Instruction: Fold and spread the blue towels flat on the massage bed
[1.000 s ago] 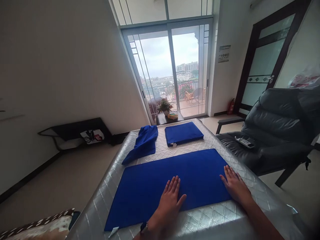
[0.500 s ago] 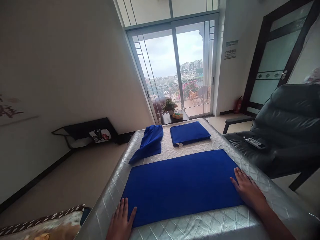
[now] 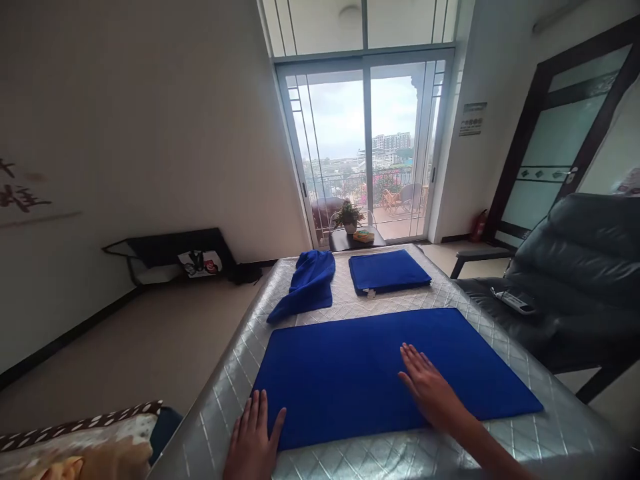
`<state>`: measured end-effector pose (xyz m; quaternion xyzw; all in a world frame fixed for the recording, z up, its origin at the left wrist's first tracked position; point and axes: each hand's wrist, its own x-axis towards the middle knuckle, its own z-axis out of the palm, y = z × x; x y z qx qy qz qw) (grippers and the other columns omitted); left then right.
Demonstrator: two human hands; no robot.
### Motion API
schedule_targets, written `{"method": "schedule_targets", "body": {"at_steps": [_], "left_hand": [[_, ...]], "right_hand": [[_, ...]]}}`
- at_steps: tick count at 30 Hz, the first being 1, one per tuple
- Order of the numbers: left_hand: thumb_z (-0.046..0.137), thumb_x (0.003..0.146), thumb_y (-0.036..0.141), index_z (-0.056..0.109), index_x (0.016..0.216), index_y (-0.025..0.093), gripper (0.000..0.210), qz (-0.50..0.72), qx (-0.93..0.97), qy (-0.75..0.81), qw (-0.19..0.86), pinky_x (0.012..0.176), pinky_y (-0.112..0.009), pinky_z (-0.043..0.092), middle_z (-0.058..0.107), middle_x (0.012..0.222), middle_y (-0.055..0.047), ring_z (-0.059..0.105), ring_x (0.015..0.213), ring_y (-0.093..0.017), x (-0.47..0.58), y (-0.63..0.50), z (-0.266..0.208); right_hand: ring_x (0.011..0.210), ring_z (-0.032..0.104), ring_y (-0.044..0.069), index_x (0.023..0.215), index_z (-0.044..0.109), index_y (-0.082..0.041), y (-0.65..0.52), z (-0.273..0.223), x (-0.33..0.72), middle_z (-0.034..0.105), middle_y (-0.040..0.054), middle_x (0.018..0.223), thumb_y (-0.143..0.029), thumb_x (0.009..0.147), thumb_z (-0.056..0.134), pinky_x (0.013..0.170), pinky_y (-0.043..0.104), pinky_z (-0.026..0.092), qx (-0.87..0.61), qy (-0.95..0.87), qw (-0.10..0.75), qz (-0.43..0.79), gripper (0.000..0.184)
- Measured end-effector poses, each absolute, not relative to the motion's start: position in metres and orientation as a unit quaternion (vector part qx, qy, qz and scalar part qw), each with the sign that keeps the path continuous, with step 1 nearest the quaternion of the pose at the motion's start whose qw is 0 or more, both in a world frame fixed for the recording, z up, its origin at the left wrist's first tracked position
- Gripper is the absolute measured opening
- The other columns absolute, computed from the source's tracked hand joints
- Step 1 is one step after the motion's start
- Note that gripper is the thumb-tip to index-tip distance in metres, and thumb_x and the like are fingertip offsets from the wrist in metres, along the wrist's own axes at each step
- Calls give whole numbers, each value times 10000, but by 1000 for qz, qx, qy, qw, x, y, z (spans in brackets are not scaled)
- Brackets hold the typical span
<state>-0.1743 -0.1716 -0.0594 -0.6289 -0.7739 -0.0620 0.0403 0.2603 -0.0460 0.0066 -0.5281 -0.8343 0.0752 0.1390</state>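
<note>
A blue folded cloth (image 3: 340, 373) lies flat and smooth across the quilted silver table cover (image 3: 235, 363) in front of me. My left hand (image 3: 255, 430) rests on its near left corner, palm down, fingers stretched out. Over the right half of the same cloth lies my right hand (image 3: 427, 383), flat with the fingers extended and the thumb apart. Farther back, a crumpled blue cloth (image 3: 310, 283) is heaped at the left. Beside it sits a neatly folded blue stack (image 3: 390, 270) with a small white tag at its near edge.
A dark armchair (image 3: 575, 287) with a remote-like device (image 3: 515, 301) on its seat stands at the right. Past the far edge, a small table holds a potted plant (image 3: 349, 217). Patterned bedding (image 3: 100, 443) shows at lower left, and a black rack (image 3: 170, 250) is against the wall.
My right hand has moved left from the cloth's right edge onto its surface. My left hand stays at the near left corner. The view has tilted up slightly.
</note>
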Motion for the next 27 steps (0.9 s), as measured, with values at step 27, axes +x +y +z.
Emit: {"method": "schedule_targets", "body": {"at_steps": [27], "left_hand": [[221, 1027, 578, 262, 1580, 132, 712, -77, -723, -686, -35, 1215, -511, 301, 283, 1635, -126, 282, 1509, -268, -43, -124, -7]], "right_hand": [[1518, 237, 242, 1564, 319, -50, -18, -38, 424, 297, 123, 1633, -541, 942, 220, 1246, 444, 182, -705, -707, 65, -10, 798]]}}
